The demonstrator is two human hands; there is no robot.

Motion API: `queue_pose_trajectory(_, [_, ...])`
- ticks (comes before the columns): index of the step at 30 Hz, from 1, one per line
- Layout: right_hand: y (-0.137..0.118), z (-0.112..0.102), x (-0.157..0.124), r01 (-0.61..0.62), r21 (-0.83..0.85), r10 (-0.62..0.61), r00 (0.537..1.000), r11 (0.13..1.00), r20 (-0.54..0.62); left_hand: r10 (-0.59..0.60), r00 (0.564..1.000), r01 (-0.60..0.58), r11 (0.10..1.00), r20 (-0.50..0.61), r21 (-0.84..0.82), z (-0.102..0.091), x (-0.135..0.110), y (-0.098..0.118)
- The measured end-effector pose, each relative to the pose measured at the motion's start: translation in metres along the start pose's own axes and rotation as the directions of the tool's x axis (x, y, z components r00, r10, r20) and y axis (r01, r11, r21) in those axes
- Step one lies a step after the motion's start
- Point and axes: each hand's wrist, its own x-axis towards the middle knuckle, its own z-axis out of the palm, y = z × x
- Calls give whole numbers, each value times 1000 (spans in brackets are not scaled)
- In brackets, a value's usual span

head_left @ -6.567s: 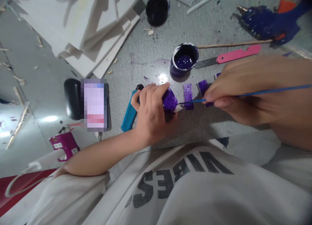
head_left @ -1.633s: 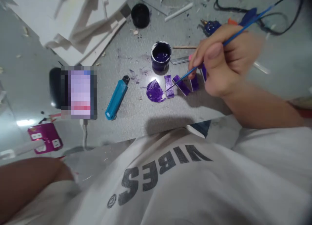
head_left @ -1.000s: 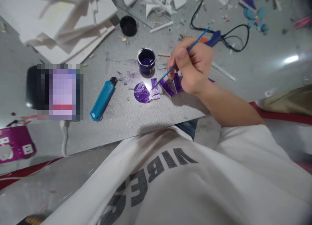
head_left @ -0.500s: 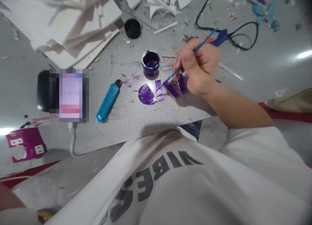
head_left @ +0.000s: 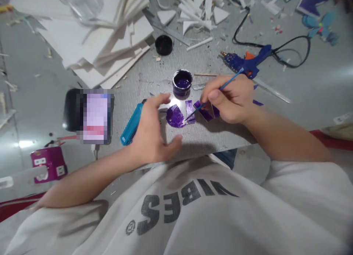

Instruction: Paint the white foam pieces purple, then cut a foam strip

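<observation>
My right hand [head_left: 228, 98] pinches a thin blue paintbrush [head_left: 212, 96], its tip down at the edge of a purple-painted piece [head_left: 175, 116] with a rounded outline. Thumb and fingers spread, my left hand [head_left: 156, 133] is open just left of that piece and holds nothing. Beside the rounded piece lies a purple strip [head_left: 189, 109]. More purple strips [head_left: 203, 113] lie partly hidden under my right hand. A small pot of dark purple paint [head_left: 182, 82] stands open behind the pieces. My left hand partly covers a teal utility knife [head_left: 132, 124].
Behind the pot lie its black lid [head_left: 163, 45], a blue glue gun [head_left: 245, 62] with a black cord, and white foam scraps [head_left: 198, 12]. Stacked white sheets [head_left: 96, 45] fill the back left. A phone [head_left: 96, 115] and a purple socket box [head_left: 48, 163] are at left.
My left hand has come into view from the left and now reaches beside the rounded purple piece. The view has shifted, so the table things appear farther right and lower. My right hand still holds the paintbrush.
</observation>
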Motion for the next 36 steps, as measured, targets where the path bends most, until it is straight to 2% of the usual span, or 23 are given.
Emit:
queue_pose_trajectory(2, [4,0,0,35,6,-35,999,999,-2,117,993,-117,993,-9,-13,14,-8,-7])
queue_pose_trajectory(4, [7,1,-1,59,23,-58,997,998,-44,90,996,-90,996,0,28,25,-13,-12])
queue_pose_trajectory(6, [8,5,0,50,33,-44,988,998,-151,52,998,-53,998,24,46,32,-16,-16])
queue_pose_trajectory(7, [8,6,1,47,31,-39,971,998,-234,45,998,-47,998,32,45,33,-16,-17])
queue_pose_trajectory(9, [8,9,4,50,4,-44,908,999,-416,36,999,-38,998,31,46,34,-16,-18])
queue_pose_trajectory(11, [10,9,7,34,-49,-54,857,998,-513,27,1000,-27,998,9,55,33,-16,-18])
queue_pose_trajectory(12, [12,9,8,7,-82,-48,863,997,-503,22,1000,-21,998,-2,61,33,-15,-18])
queue_pose_trajectory(16, [21,6,9,-48,-241,-32,948,969,-316,14,1000,-14,996,1,84,33,-14,-17])
queue_pose_trajectory(21, [23,7,10,10,-310,-95,961,951,-259,-24,999,22,995,23,95,30,-10,-17])
queue_pose_trajectory(24, [23,7,11,-31,-246,-63,929,969,-364,-50,998,46,994,31,103,29,-8,-20])
queue_pose_trajectory(26, [22,7,13,-35,-177,-55,877,984,-477,-45,998,42,992,31,115,29,-8,-22])
queue_pose_trajectory(28, [20,8,14,10,-93,-60,835,996,-547,-33,999,29,991,29,131,29,-8,-23])
queue_pose_trajectory(30, [16,7,14,87,-6,-76,835,996,-544,-30,999,27,989,24,142,30,-9,-24])
queue_pose_trajectory(32, [10,5,12,126,44,-91,883,991,-460,-40,999,36,989,25,146,30,-9,-23])
queue_pose_trajectory(34, [3,1,10,130,37,-114,950,991,-291,-49,998,44,989,29,143,29,-10,-22])
queue_pose_trajectory(36, [-2,-2,7,141,-18,-142,985,990,-93,-40,999,36,989,21,140,29,-10,-22])
